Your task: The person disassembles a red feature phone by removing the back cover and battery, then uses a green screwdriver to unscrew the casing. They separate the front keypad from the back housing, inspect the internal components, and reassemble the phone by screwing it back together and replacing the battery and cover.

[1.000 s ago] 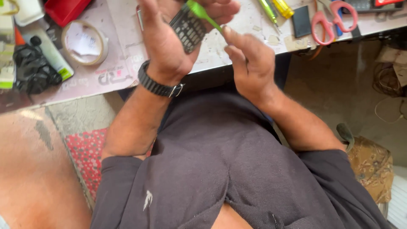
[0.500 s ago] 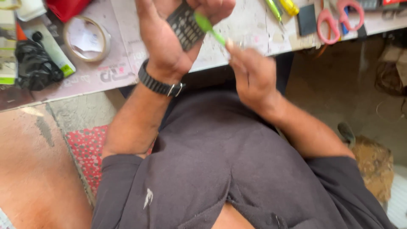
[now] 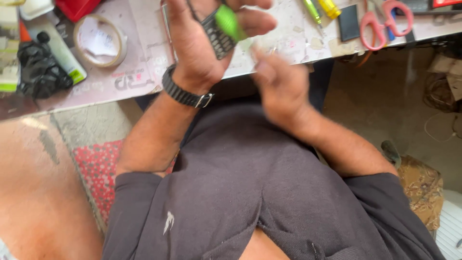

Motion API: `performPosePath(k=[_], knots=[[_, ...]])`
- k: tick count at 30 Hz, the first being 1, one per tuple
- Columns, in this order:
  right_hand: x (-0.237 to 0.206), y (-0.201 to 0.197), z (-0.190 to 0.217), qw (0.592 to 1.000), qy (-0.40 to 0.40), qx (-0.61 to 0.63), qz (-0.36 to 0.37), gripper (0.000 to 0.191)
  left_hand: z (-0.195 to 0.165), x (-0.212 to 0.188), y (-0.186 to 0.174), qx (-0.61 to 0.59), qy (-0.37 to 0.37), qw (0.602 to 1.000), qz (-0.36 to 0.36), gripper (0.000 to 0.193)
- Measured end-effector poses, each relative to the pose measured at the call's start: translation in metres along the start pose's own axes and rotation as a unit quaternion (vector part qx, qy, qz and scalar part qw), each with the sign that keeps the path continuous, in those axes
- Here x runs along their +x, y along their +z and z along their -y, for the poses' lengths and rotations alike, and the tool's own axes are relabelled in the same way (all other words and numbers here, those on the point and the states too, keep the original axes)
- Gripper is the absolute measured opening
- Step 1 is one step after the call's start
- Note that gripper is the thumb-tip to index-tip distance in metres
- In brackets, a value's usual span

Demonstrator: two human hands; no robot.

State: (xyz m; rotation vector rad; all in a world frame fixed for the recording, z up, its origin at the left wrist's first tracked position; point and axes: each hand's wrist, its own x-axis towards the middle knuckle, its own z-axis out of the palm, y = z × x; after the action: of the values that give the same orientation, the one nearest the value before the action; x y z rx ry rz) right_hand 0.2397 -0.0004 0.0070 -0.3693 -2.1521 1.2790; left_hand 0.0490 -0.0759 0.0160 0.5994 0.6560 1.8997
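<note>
My left hand (image 3: pixel 202 53) is raised over the table edge, palm toward me, with a black watch on the wrist. Its fingers are closed on a small black keypad device (image 3: pixel 217 37). A bright green tool handle (image 3: pixel 228 21) lies across that device under the left fingertips. My right hand (image 3: pixel 281 89) is blurred, lower and to the right, a little apart from the green handle. Whether it holds anything is unclear.
The white worktable (image 3: pixel 288 43) carries a roll of tape (image 3: pixel 98 41), a black bundle (image 3: pixel 41 72), a red box (image 3: pixel 77 7), green and yellow screwdrivers (image 3: pixel 320 8), a small black slab (image 3: pixel 349 21) and pink-handled scissors (image 3: pixel 385 21). A patterned bag (image 3: pixel 421 185) sits on the floor at right.
The right hand, which gripped the green tool at the device, has dropped down and away. The green handle now stays up at the left hand.
</note>
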Motion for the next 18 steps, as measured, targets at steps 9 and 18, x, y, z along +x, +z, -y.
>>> performPosePath(k=[9,18], knots=[[0.002,0.003,0.001,0.998,-0.032,0.007,0.051,0.026,-0.002,-0.003,0.005,-0.030,-0.003,0.999,0.033,0.090],[0.016,-0.059,0.010,0.998,-0.025,-0.011,-0.059,0.030,-0.022,-0.014,0.008,-0.005,-0.053,0.998,0.031,0.037]])
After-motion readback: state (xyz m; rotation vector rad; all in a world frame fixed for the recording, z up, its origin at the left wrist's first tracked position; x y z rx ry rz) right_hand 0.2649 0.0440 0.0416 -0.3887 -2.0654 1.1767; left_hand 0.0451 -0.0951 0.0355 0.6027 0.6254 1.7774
